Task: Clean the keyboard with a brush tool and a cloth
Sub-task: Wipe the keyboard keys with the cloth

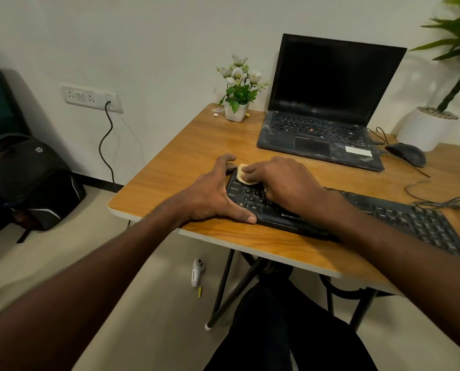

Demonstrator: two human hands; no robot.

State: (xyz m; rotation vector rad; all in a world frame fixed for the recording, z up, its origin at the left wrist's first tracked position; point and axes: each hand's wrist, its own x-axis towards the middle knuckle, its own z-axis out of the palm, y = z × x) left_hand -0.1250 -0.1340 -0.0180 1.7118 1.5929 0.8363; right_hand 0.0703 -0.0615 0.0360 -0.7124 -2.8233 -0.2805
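Laptop (327, 111) behind keyboard (400, 218)

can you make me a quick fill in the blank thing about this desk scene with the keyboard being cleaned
1. The right hand presses a small yellowish ____ onto the keyboard's left end.
2. The left hand steadies the keyboard at its ____ end.
3. The laptop behind the keyboard has its lid ____.
4. The white pot of flowers stands to the ____ of the laptop.

Missing words: cloth; left; open; left
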